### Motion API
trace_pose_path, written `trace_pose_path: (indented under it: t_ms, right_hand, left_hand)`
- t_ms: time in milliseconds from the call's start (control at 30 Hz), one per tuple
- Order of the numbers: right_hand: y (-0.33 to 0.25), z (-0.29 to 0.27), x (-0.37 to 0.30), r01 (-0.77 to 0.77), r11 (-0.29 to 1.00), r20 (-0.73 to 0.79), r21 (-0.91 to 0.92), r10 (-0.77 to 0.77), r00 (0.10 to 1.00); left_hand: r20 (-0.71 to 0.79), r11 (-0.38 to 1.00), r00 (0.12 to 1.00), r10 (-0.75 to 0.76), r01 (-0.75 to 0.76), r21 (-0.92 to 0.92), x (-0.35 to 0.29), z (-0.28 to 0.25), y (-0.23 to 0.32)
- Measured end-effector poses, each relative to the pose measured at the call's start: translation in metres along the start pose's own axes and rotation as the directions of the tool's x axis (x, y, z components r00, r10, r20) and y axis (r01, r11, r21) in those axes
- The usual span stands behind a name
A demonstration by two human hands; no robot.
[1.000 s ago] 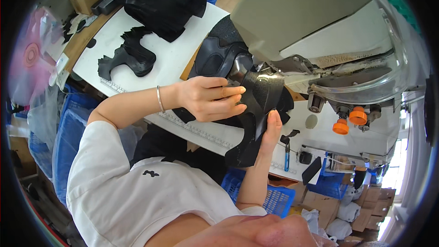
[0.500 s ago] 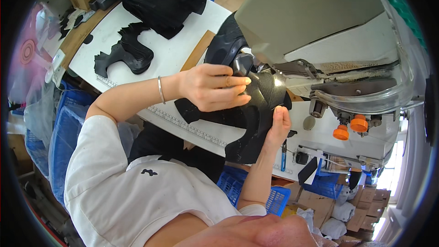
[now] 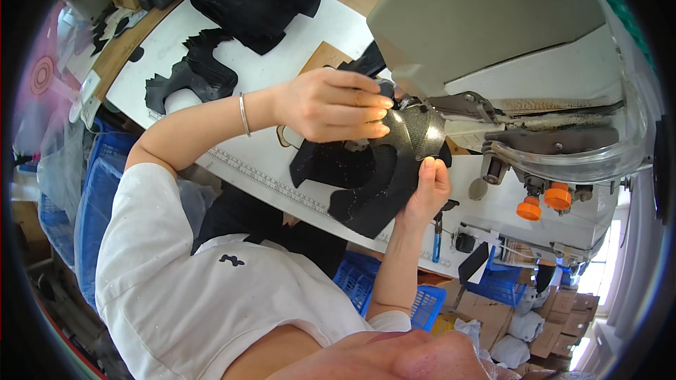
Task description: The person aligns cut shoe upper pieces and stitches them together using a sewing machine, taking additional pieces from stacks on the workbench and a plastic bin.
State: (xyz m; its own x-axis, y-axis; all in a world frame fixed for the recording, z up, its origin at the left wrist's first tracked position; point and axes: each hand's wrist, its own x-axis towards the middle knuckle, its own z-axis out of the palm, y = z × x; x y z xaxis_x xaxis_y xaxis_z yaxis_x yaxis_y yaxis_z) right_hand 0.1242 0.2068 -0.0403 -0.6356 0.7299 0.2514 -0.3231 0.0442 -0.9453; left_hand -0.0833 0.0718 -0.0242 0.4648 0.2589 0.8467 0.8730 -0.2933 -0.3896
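A black shoe upper [image 3: 384,176], with a shiny mesh area and a smooth dark flap, lies under the head of a sewing machine [image 3: 486,21]. My left hand [image 3: 334,107] comes in from the left with its fingers curled, their tips against the upper beside the needle area; its thumb is hidden. On the near right edge of the upper, my right hand [image 3: 426,186] pinches the material between thumb and fingers. Light from the machine falls on the mesh between both hands. The needle itself cannot be made out.
Stacked black cut pieces [image 3: 201,70] and a larger black pile [image 3: 253,0] lie on the white table [image 3: 274,190], which has a ruler strip along its front edge. Orange knobs [image 3: 542,200] jut from the machine at right. Blue baskets [image 3: 359,285] stand below.
The upper has turned and shifted under the machine, its lower flap swinging left and up. My left hand has risen slightly; my right hand still pinches the edge.
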Motion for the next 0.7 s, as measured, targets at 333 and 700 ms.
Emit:
trace_pose_path:
  t_ms: [333,700]
  right_hand:
    - [0.008,0.015,-0.010,0.052,0.999,0.023,0.015,-0.052,0.998]
    - [0.023,0.046,-0.023,0.147,0.978,-0.128,-0.148,-0.166,0.978]
  left_hand:
    - [0.149,1.000,0.989,-0.013,0.013,0.005,0.005,-0.021,-0.020]
    - [0.296,0.926,0.878,-0.376,0.365,0.091,0.021,-0.033,0.013]
